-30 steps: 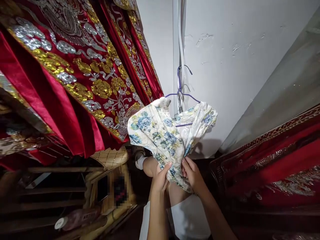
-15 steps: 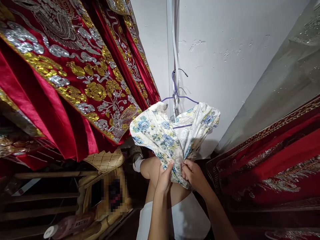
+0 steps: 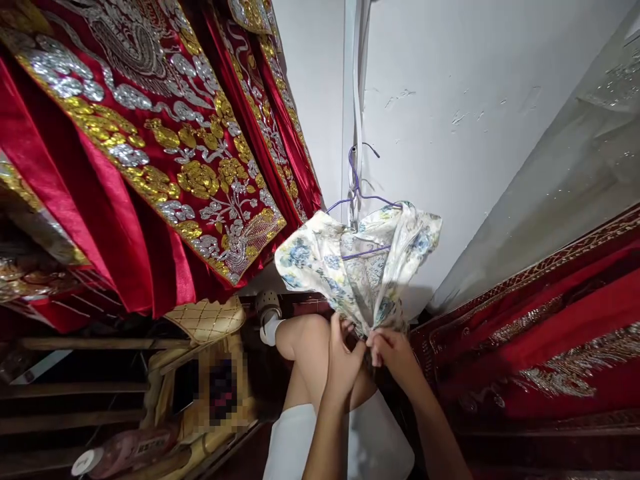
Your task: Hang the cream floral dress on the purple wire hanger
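A white dress with blue and yellow flowers hangs on a purple wire hanger against the white wall. Both of my hands meet at its lower edge, just above my bare knee. My left hand pinches the cloth from the left. My right hand grips the same bunched edge from the right. The fingers of both are closed on the fabric, and the two hands touch each other.
Red garments embroidered in gold and silver hang close on the left. More red embroidered cloth lies at the right. A gold quilted bag and wooden shelves sit low on the left. A white cable strip runs down the wall.
My hands have gathered the dress's lower edge tighter and come together. The floral cloth has bunched up narrower and shifted slightly right.
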A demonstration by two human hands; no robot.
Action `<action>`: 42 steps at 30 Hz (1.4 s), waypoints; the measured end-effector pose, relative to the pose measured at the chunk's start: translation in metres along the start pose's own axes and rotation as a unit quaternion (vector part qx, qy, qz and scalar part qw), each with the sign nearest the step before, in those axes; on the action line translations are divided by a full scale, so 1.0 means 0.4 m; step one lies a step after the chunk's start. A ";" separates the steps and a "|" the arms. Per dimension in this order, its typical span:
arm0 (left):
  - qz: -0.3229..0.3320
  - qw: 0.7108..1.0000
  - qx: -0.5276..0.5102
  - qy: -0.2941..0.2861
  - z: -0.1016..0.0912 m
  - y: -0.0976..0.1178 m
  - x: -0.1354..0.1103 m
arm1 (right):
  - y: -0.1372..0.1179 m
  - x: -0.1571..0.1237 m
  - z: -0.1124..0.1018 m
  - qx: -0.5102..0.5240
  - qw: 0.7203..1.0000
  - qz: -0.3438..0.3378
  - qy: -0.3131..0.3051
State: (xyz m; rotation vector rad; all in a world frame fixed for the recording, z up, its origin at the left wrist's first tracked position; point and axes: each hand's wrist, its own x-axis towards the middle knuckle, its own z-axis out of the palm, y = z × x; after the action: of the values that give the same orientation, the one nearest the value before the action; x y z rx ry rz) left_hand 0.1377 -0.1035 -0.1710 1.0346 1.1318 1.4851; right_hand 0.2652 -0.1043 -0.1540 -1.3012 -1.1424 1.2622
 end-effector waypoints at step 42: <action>0.490 0.795 0.343 -0.101 0.044 0.418 0.277 | -0.376 0.196 0.039 0.001 0.973 -0.229 -0.010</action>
State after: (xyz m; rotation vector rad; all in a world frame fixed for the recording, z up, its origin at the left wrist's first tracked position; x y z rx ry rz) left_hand 0.1029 -0.0092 0.0033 2.5104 1.0186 1.6442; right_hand 0.2511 -0.0102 -0.0125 -0.9489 -1.3606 0.9337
